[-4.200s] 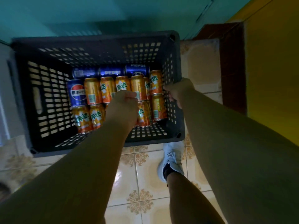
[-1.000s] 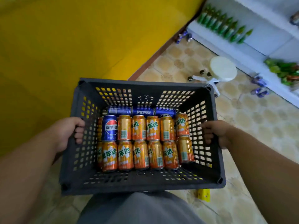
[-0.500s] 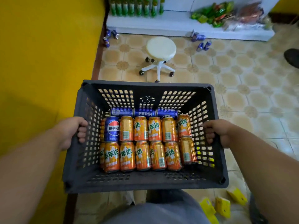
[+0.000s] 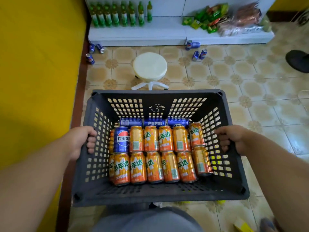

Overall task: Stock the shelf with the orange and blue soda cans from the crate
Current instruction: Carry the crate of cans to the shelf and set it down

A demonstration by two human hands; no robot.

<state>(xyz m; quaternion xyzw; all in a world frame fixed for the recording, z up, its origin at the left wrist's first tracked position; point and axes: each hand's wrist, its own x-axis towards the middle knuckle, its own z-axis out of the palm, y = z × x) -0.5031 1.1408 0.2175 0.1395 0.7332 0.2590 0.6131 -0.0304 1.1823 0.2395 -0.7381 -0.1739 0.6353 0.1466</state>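
My left hand (image 4: 80, 141) and right hand (image 4: 234, 139) grip the crate (image 4: 157, 196) by its side walls; full of cans (image 4: 153, 166), it probably feels heavy.

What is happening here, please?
A person carries a dark crate with both hands: the left hand grips its left wall and the right hand grips its right wall. The crate holds orange cans and blue cans, all lying on their sides. Ahead stand a white stool and a low white shelf with green bottles. No can has been taken out yet.
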